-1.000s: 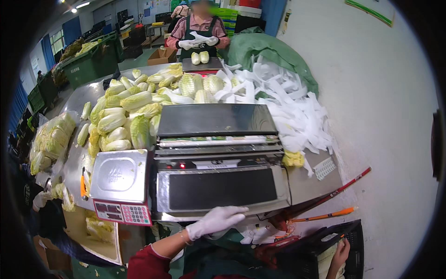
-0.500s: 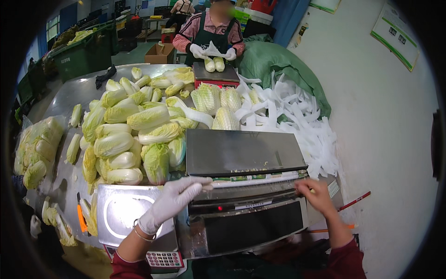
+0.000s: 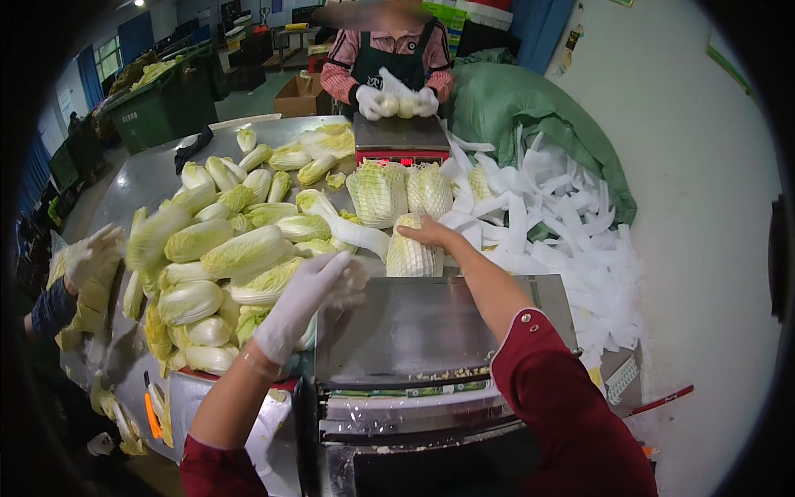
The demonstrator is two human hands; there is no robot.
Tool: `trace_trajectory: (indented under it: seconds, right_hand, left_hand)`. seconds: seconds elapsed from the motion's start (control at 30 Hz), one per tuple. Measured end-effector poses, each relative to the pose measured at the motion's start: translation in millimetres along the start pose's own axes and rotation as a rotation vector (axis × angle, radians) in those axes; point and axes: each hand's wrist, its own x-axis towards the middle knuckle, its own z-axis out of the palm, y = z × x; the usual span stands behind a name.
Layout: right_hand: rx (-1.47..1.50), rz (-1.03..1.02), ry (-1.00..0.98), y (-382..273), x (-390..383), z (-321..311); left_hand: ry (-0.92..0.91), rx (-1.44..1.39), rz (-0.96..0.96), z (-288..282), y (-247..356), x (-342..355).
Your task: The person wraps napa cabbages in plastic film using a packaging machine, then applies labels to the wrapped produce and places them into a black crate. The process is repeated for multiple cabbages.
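Observation:
My right hand (image 3: 428,233), bare, grips the top of a napa cabbage (image 3: 413,251) in a white foam net. This cabbage stands just behind the wrapping machine's flat metal plate (image 3: 431,319). Two more netted napa cabbages (image 3: 377,195) stand close behind it. My left hand (image 3: 300,305), in a white glove, is over the left edge of the plate beside the cabbage pile (image 3: 248,253). Its fingers are stretched out, partly blurred, with nothing visible in them.
White foam net sleeves (image 3: 571,215) spill from a green sack (image 3: 530,112) at the right. Across the table, a person's gloved hands (image 3: 397,102) hold netted cabbages above a red scale (image 3: 402,141). Another person's gloved hand (image 3: 93,253) is at the left. An orange-handled knife (image 3: 152,414) lies there.
Both hands have left the film at the machine's front. The right reached forward onto a netted cabbage; the left rose over the plate. My view shifted, and a cabbage at the left is blurred.

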Motion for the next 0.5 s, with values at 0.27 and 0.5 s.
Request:
trace_trajectory:
  seconds: [0.27, 0.5]
  right_hand:
    - [0.095, 0.014, -0.420, -5, -21, -19]
    - [0.487, 0.117, -0.488, 39, -38, -42]
  left_hand:
    - [-0.067, 0.687, -0.440, 14, -67, 160]
    - [-0.360, 0.528, -0.589, 45, -63, 189]
